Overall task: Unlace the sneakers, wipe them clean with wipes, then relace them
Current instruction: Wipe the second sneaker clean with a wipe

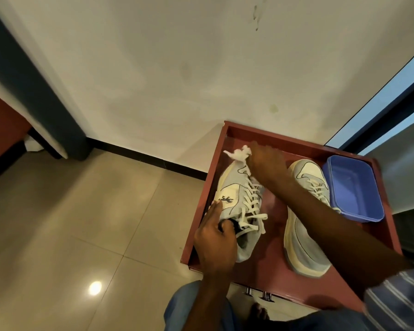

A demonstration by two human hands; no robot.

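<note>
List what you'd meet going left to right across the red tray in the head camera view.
Left hand gripping the collar of the pale blue and cream laced sneaker → right hand holding a crumpled white wipe at its toe → second pale blue and cream sneaker → blue rectangular plastic tub, all on the red tray.

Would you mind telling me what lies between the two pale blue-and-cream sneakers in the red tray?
In the head view, only bare red tray floor separates the left sneaker from the right sneaker; the person's right forearm crosses above that gap.
</note>
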